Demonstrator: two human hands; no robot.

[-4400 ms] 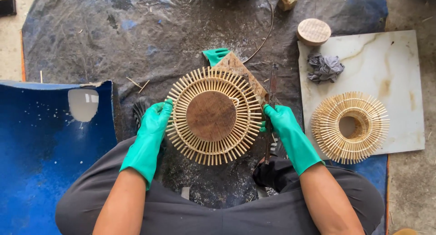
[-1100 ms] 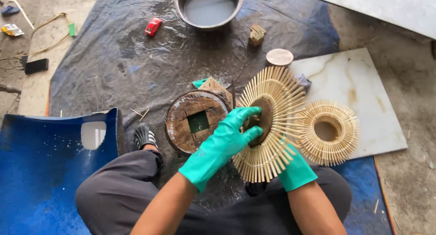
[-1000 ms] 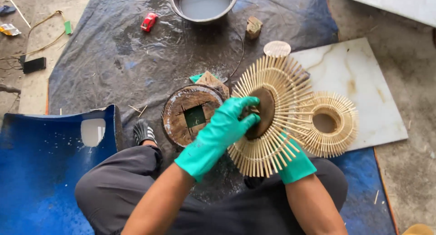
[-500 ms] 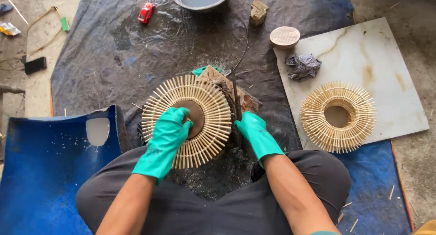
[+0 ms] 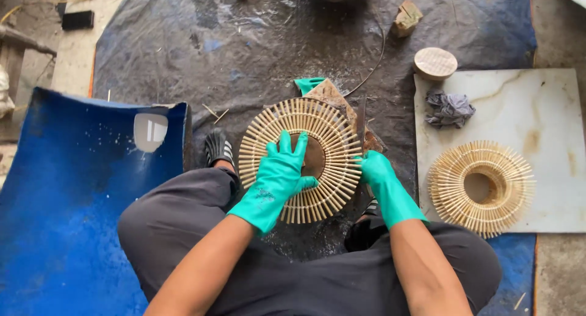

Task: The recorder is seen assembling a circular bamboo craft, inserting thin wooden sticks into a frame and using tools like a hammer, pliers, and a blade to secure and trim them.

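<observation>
On a dark tarp (image 5: 183, 53) over concrete floor, left hand (image 5: 278, 175) spread flat on a bamboo ring (image 5: 332, 139), right hand (image 5: 379, 177) gripping its edge.

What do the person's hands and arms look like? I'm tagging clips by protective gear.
Both hands, left and right, wear teal-green rubber gloves with cuffs that end just past the wrists. The forearms are bare, with no sleeves, watch or markings visible. The gloves look smooth and plain.
</observation>
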